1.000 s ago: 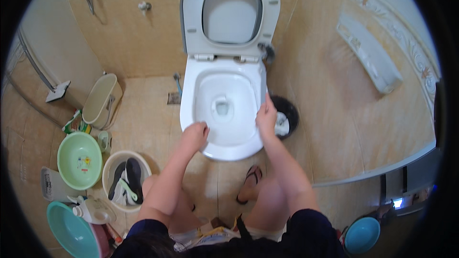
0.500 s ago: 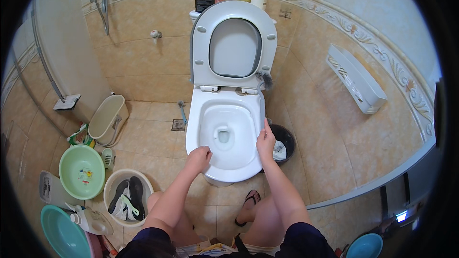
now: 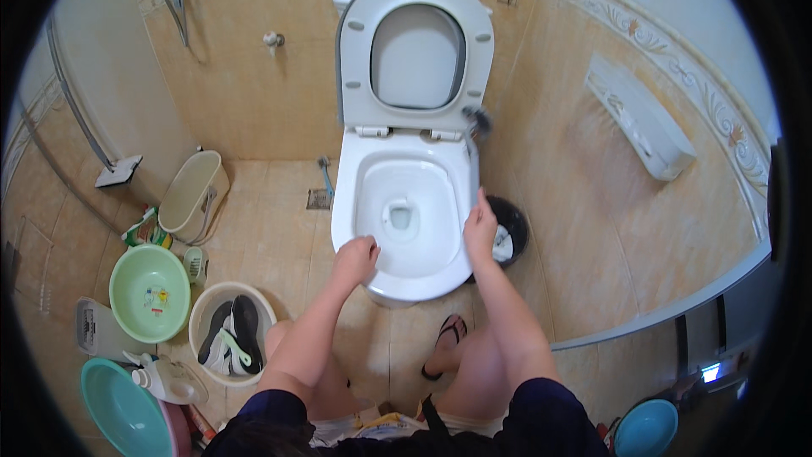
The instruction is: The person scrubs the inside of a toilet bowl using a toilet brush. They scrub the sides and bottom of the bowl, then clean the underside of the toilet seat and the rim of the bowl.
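A white toilet (image 3: 342, 203) stands in front of me with its seat and lid (image 3: 357, 59) raised; a little water shows in the bowl. My right hand (image 3: 480, 230) is closed around the handle of a toilet brush (image 3: 474, 171) at the toilet's right side. The brush points away from me along the right rim, its dark bristles up near the seat hinge. Over the front left rim is my left hand (image 3: 356, 260), curled into a fist. Its fingers hide whatever may be inside.
A black bin (image 3: 518, 237) with white paper stands right of the toilet. On the left floor are a green basin (image 3: 149, 294), a cream basin (image 3: 196, 313) with shoes and a brush, a teal basin (image 3: 110, 406) and a white jug (image 3: 173, 382). A blue brush (image 3: 326, 176) lies by the drain.
The whole view has tilted down, so the toilet sits higher in the picture. Both hands keep nearly the same places beside the toilet, and the brush stays in my right hand.
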A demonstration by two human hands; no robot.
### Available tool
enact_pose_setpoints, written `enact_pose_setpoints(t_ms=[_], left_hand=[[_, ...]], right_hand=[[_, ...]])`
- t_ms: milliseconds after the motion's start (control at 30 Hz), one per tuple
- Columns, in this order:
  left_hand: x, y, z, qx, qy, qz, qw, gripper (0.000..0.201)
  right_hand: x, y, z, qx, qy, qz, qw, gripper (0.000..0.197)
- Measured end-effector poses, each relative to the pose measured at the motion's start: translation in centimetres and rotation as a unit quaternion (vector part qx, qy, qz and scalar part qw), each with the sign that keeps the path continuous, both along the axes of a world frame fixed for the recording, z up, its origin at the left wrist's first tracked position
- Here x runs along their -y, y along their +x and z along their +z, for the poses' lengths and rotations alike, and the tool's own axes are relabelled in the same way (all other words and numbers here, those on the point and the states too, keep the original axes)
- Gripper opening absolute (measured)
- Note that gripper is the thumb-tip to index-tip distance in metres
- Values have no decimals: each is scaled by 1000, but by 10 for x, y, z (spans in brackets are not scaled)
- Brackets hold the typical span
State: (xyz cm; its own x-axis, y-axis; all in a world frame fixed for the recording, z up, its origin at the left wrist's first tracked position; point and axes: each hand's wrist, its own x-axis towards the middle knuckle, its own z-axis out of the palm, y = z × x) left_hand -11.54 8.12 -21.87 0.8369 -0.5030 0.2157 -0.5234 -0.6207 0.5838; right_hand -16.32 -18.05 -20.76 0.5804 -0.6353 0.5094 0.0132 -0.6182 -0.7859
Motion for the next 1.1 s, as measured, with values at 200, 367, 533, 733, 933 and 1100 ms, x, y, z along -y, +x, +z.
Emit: enact_pose_setpoints(t_ms=[200, 367, 533, 733, 933, 1100], left_hand=[[-2, 0, 2, -12, -5, -17, 1000, 15], [-4, 2, -2, 11, -11, -21, 1000, 13], [-2, -2, 2, 2, -4, -19, 1000, 13], [-3, -1, 5, -15, 15, -19, 1000, 13], [-3, -2, 6, -12, 8, -20, 1000, 14], [-2, -1, 6, -26, 14, -17, 999, 14]], right_hand=[[-16, -4, 3, -85, 15, 13, 996, 38], [-9, -5, 11, -66, 4, 24, 997, 38], [-6, 0, 17, -38, 23, -7, 999, 39], [-15, -7, 0, -78, -5, 40, 996, 39], [-2, -2, 27, -64, 34, -24, 997, 39], [-18, -4, 10, -103, 10, 15, 995, 39]])
